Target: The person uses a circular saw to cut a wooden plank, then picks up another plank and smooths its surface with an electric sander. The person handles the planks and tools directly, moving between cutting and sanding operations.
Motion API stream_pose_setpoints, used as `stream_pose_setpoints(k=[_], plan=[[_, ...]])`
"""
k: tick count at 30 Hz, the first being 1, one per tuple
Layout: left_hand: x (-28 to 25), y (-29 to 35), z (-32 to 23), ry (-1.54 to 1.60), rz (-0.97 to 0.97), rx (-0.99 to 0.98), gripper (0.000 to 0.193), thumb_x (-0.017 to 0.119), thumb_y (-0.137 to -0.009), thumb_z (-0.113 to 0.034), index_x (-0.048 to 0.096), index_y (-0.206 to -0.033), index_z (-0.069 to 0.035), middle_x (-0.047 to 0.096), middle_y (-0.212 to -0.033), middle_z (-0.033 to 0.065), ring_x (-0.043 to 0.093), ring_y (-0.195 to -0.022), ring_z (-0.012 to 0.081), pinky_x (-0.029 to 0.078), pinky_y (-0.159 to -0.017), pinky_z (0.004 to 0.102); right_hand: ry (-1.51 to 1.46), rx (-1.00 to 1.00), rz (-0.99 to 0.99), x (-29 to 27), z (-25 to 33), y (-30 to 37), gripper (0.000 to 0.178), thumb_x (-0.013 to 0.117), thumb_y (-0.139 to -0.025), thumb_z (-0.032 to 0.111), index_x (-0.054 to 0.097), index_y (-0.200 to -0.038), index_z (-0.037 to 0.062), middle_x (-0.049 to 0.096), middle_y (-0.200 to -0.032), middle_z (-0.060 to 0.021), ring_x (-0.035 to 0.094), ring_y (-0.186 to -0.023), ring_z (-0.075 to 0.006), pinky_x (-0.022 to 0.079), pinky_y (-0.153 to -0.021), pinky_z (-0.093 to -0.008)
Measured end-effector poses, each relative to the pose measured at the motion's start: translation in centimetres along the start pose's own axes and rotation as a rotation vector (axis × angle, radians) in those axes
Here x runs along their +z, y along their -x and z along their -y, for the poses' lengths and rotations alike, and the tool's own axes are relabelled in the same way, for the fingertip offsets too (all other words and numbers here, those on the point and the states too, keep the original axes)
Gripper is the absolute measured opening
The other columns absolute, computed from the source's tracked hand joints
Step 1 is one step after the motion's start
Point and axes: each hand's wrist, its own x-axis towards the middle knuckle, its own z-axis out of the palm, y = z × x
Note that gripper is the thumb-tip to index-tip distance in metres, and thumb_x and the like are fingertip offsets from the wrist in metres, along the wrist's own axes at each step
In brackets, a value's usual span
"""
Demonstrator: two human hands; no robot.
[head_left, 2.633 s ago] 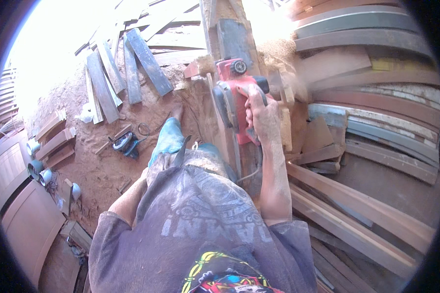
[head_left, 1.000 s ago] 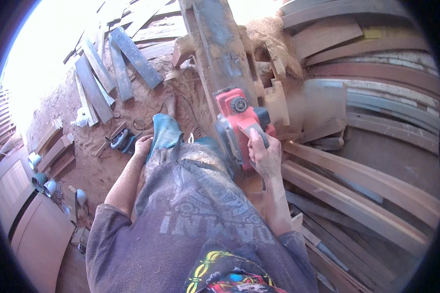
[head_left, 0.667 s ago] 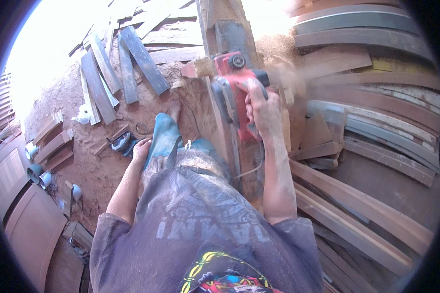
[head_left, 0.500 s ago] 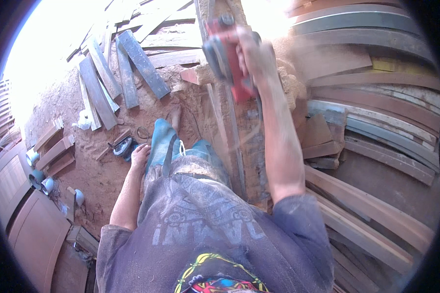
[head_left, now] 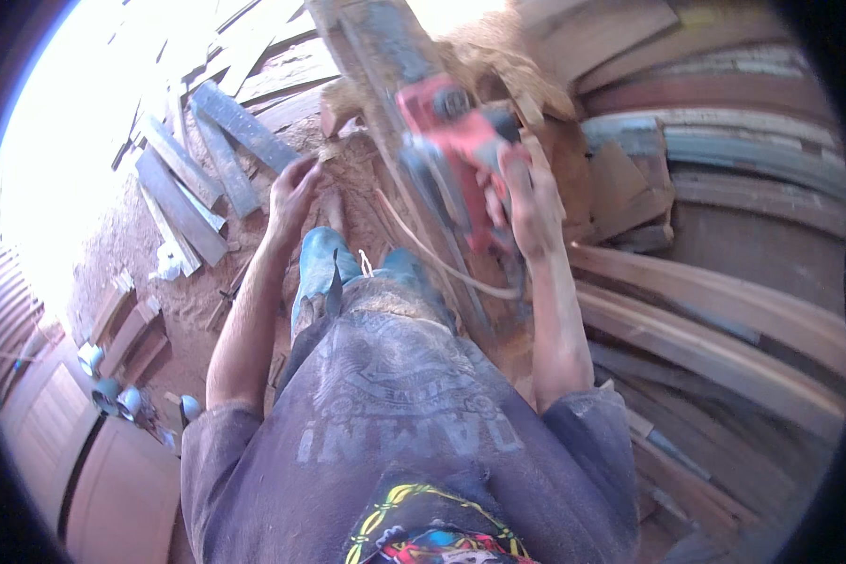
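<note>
My right hand (head_left: 528, 202) grips the handle of a red electric hand planer (head_left: 456, 141) that rests on a long narrow wooden plank (head_left: 385, 85) running away from me. A pale cord (head_left: 442, 268) trails from the tool toward my body. My left hand (head_left: 293, 188) reaches forward to the left of the plank, fingers apart near sawdust on the ground, holding nothing. My jeans-clad leg (head_left: 321, 273) shows between the arms.
Curved wooden boards (head_left: 724, 310) are stacked on the right. Grey-blue planks (head_left: 207, 160) lie on the sandy ground at the upper left. Wooden door panels (head_left: 75, 442) and small round cans (head_left: 103, 395) sit at the lower left. Sawdust is heaped beyond the planer.
The planer went forward along the plank, then came back toward me. My left hand rose from beside my leg and reached forward next to the plank.
</note>
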Motion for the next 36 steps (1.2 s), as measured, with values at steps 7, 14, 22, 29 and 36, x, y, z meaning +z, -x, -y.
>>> stream_pose_setpoints(k=[7, 14, 22, 29, 36], plan=[[11.9, -6.3, -5.1, -0.634, -0.202, 0.425, 0.073, 0.07, -0.104, -0.039, 0.041, -0.159, -0.001, 0.062, -0.141, 0.0222, 0.06, -0.131, 0.026, 0.049, -0.107, 0.0371, 0.09, 0.446, -0.244, -9.8, -7.8, 24.0, 0.044, 0.065, -0.102, 0.042, 0.066, -0.078, 0.005, 0.055, -0.065, 0.0048, 0.048, -0.056, -0.0054, 0.037, -0.051, -0.0285], [11.4, -7.1, -4.6, -0.13, 0.136, 0.37, 0.07, 0.065, -0.105, -0.031, 0.036, -0.162, -0.002, 0.052, -0.153, 0.0196, 0.051, -0.141, 0.0295, 0.04, -0.118, 0.0417, 0.002, 0.447, -0.253, -10.6, -9.3, 26.7, 0.04, 0.064, -0.102, 0.036, 0.066, -0.078, 0.0042, 0.054, -0.063, 0.0037, 0.049, -0.056, -0.0061, 0.039, -0.051, -0.029], [11.2, -6.3, -4.8, -0.11, 0.164, 0.403, 0.071, 0.062, -0.107, -0.031, 0.032, -0.163, 0.002, 0.042, -0.161, 0.025, 0.041, -0.15, 0.0352, 0.033, -0.124, 0.0441, -0.008, 0.359, -0.226, -8.1, -7.5, 18.9, 0.045, 0.062, -0.105, 0.041, 0.058, -0.075, 0.0076, 0.049, -0.061, 0.0048, 0.042, -0.051, -0.0043, 0.031, -0.047, -0.0254], [10.4, -5.9, -3.5, -0.376, 0.085, 0.406, 0.08, 0.061, -0.107, -0.036, 0.024, -0.164, 0.006, 0.025, -0.17, 0.0306, 0.022, -0.161, 0.04, 0.021, -0.13, 0.0445, 0.008, 0.289, -0.155, -5.3, -4.2, 7.8, 0.045, 0.063, -0.105, 0.04, 0.058, -0.075, 0.0078, 0.049, -0.061, 0.0048, 0.042, -0.049, -0.0037, 0.031, -0.046, -0.0251], [11.4, -3.7, -5.1, -0.439, 0.117, 0.321, 0.083, 0.058, -0.108, -0.036, 0.015, -0.167, 0.004, 0.015, -0.173, 0.0311, 0.014, -0.162, 0.0421, 0.019, -0.132, 0.0464, 0.076, 0.219, -0.096, -2.1, 0.1, -5.1, 0.046, 0.061, -0.104, 0.043, 0.059, -0.074, 0.0081, 0.049, -0.059, 0.005, 0.045, -0.048, -0.0045, 0.034, -0.045, -0.0254]])
